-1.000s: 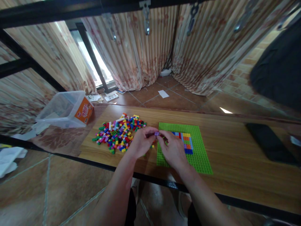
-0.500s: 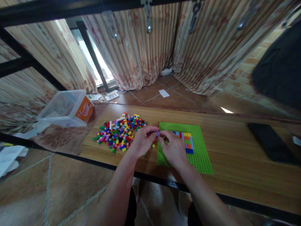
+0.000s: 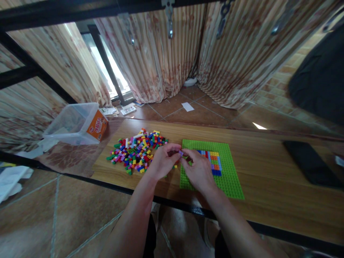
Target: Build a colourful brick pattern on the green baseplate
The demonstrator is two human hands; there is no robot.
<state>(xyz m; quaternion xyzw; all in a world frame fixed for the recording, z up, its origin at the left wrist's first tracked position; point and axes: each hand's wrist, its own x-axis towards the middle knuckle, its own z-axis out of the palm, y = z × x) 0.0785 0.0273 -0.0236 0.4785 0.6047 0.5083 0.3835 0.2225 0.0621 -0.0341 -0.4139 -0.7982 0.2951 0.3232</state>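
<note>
My left hand (image 3: 162, 162) and my right hand (image 3: 199, 171) meet over the left edge of a green studded baseplate (image 3: 227, 172) on the wooden table. Both pinch a small purple brick (image 3: 180, 153) between their fingertips. A block of coloured bricks (image 3: 213, 162) in red, blue, yellow and orange is fixed on the baseplate, just right of my right hand. A heap of loose coloured bricks (image 3: 135, 150) lies on the table to the left of my left hand.
A clear plastic tub with an orange label (image 3: 77, 123) stands at the table's left end. A black phone (image 3: 309, 163) lies flat at the right. The table's black metal front rail (image 3: 107, 186) runs below my wrists. Curtains hang behind.
Almost nothing differs: both hands stay together on the small purple brick, with only slight finger shifts.
</note>
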